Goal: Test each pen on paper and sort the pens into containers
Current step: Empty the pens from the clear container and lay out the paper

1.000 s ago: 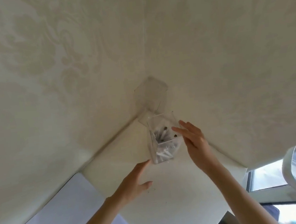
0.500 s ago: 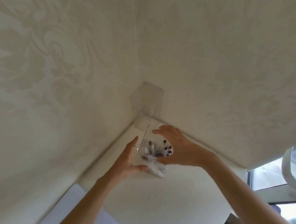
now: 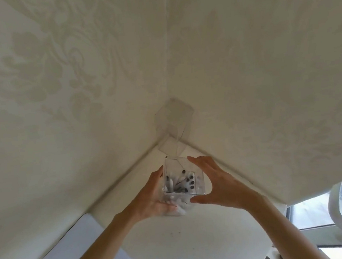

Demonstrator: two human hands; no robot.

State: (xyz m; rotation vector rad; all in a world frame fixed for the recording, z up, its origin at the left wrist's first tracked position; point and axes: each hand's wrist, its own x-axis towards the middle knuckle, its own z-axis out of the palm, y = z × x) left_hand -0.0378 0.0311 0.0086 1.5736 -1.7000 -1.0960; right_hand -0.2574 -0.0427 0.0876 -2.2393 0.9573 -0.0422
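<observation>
A clear square container (image 3: 198,186) holding several white pens with dark ends (image 3: 180,183) is held between both hands above the white table (image 3: 187,242). My left hand (image 3: 151,198) cups its left side and bottom, fingers curled under it. My right hand (image 3: 217,184) grips its right side, fingers over the far rim and thumb at the near corner. A second clear container (image 3: 174,120), with nothing visible inside, stands in the wall corner behind. A white sheet of paper (image 3: 77,253) lies at the lower left.
Patterned cream walls meet in a corner just behind the containers. A window with a white handle (image 3: 338,209) is at the lower right, past the table's right edge. Small dark specks dot the table in front of my hands.
Both hands closed around the container of pens, which stood on the table a second ago, and lifted it toward me. The view shifted slightly.
</observation>
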